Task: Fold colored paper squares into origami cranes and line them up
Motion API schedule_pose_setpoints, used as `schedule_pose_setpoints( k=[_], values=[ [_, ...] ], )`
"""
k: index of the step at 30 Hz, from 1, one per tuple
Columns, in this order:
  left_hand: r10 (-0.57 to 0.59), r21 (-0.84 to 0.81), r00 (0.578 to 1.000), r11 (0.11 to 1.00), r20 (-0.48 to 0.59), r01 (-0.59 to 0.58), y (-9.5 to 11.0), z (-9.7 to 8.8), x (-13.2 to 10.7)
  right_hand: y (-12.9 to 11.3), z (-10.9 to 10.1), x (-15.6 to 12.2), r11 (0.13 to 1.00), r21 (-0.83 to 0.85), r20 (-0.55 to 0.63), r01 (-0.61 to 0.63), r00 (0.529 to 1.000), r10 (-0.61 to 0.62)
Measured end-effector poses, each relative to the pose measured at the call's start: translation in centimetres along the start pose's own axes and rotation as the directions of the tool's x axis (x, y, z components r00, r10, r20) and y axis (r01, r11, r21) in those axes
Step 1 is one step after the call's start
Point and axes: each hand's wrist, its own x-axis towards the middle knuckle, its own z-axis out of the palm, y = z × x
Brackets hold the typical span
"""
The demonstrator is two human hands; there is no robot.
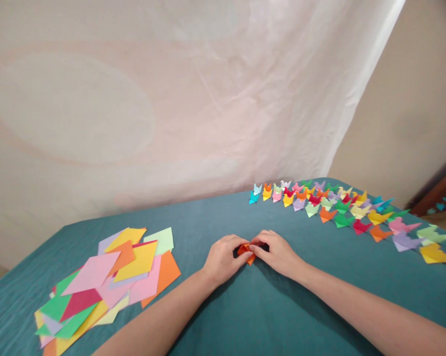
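Observation:
A small orange folded paper piece (247, 252) rests on the teal tablecloth (267, 301) in the middle of the table. My left hand (224, 257) is curled over its left side, fingers pinched on the paper. From the right, my right hand (276, 251) pinches the same piece with its fingertips. Most of the paper is hidden under the fingers.
A loose pile of coloured square paper sheets (107, 277) lies at the left. Several finished folded paper birds (341, 207) stand in rows from the far middle to the right edge. A pale cloth backdrop (171, 99) hangs behind the table.

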Motion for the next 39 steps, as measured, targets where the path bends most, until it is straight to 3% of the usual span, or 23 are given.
schedule_pose_setpoints(
  k=[13, 39],
  values=[
    [-0.060, 0.057, 0.997, 0.996, -0.058, 0.063, 1.2, 0.8, 0.2, -0.1, -0.3, 0.4, 0.999, -0.016, 0.024, -0.042, 0.999, 0.043],
    [-0.097, 0.011, 0.994, 0.995, -0.050, 0.097, 0.2, 1.5, 0.4, 0.7, -0.3, -0.2, 0.996, 0.090, 0.038, 0.020, 0.999, -0.024]
  ],
)
